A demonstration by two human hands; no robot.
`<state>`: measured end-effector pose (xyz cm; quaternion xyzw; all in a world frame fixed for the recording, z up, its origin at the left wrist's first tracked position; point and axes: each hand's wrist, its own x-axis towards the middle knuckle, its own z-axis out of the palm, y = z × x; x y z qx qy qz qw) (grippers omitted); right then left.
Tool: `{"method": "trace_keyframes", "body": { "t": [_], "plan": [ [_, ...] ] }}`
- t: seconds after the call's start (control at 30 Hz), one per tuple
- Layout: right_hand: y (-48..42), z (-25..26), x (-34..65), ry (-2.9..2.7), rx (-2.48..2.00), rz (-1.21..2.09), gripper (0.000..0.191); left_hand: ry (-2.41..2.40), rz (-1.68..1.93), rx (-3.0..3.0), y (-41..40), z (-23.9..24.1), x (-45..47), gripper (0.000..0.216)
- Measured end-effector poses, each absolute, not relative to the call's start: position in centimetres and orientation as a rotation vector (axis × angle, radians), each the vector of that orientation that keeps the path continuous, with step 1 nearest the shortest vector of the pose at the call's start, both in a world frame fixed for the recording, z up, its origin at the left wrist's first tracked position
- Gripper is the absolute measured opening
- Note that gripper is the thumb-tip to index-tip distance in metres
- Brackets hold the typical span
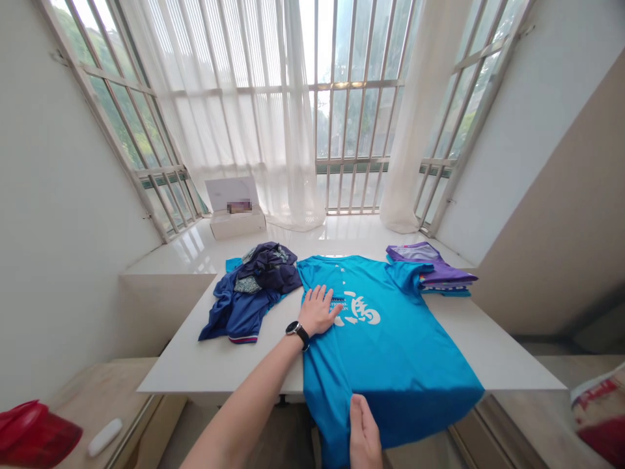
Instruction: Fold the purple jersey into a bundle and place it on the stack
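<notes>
A bright blue T-shirt (405,352) with a white printed design lies spread on the white table, its lower part hanging over the front edge. My left hand (319,311), with a black watch on its wrist, rests flat on the shirt's left side beside the print, fingers spread. Lower down, my right hand (364,431) pinches the shirt's fabric where it hangs below the table edge. The left side of the shirt is partly folded inward, and its left sleeve cannot be made out.
Crumpled dark blue clothes (244,286) lie on the left of the table (180,365). A stack of folded clothes (439,270), purple on top, sits at the right. Behind, a white box (237,221) stands on the window ledge (342,231) near sheer curtains (234,98).
</notes>
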<state>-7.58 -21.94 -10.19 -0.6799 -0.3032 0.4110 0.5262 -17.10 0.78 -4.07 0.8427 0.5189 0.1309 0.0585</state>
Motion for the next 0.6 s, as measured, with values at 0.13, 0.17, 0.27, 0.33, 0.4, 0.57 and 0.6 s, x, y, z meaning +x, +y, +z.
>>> {"method": "trace_keyframes", "body": {
  "t": [0.13, 0.17, 0.27, 0.33, 0.4, 0.57, 0.6],
  "plan": [
    [-22.1, -9.7, -7.8, -0.934, -1.402, 1.233, 0.053, 1.571, 0.382, 2.556, 0.8, -4.1, -17.0, 0.074],
    [-22.1, -10.1, -7.7, -0.956, -1.401, 1.290, 0.053, 1.570, 0.378, 2.555, 0.8, -4.2, -17.0, 0.075],
    [-22.0, -12.5, -7.3, -0.925, -1.456, 1.475, 0.048, 1.573, 0.368, 2.554, 0.8, -4.2, -17.0, 0.075],
    [-21.8, -14.4, -7.2, -0.941, -1.477, 1.573, 0.046, 1.572, 0.363, 2.551, 0.8, -4.0, -17.0, 0.076],
    [-21.3, -15.8, -7.3, -1.115, -1.546, 1.597, 0.049, 1.569, 0.352, 2.544, 0.8, -3.9, -17.0, 0.076],
    [-19.3, -17.0, -7.3, -1.486, -1.756, 1.441, 0.047, 1.560, 0.344, 2.545, 0.6, -3.6, -17.1, 0.076],
    [-19.1, -16.9, -6.7, -1.530, -1.786, 1.384, 0.045, 1.561, 0.348, 2.548, 0.6, -3.7, -17.1, 0.076]
  ]
}}
